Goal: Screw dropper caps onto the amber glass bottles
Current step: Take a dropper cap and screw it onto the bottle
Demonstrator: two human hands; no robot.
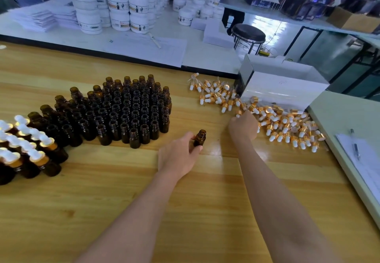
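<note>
The left hand (178, 156) sits low over the wooden tabletop (123, 190). Its thumb and fingers (190, 135) are curled round a single amber bottle (199, 138), which stands upright with its mouth uncapped. The glass is too dark to tell whether anything is inside.

To the left of those fingers and beyond them stands a tight block of open bottles (133, 108), all upright with bare threaded necks. Farther left is a cluster of capped bottles (30, 151) with gold collars and white bulbs.

The right hand (243, 128) is at the near edge of a loose pile of dropper caps (283, 123), which spreads to the right of its fingers (247, 115) and beyond them. Those fingers are curled down among the caps, but I cannot tell whether they have hold of one.

Beyond the pile sits a white box (287, 90), its contents hidden. Far past both hands, stacks of white lidded jars (123, 10) stand on another table.
</note>
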